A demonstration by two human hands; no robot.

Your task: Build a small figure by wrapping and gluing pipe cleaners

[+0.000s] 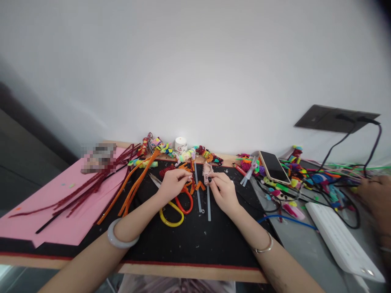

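My left hand (174, 185) is closed in a pinch above the scissors (172, 214), which have one yellow and one red handle. Something small and pale shows at its fingertips, too small to name. My right hand (224, 191) pinches the lower end of a pale pink fuzzy piece (207, 169), apparently made of pipe cleaner. Below and between the hands lie two translucent glue sticks (209, 207) on the black mat (189, 248). Short orange pipe cleaner bits (200, 186) are beside my left fingertips.
Dark red pipe cleaners (82, 187) lie on pink sheets (70, 219) at left, orange ones (139, 191) beside them. A white round container (181, 145) stands by the wall. Rightward are a phone (274, 167), a power strip (342, 240), cables, colourful fuzzy pieces and another person's hand (377, 203).
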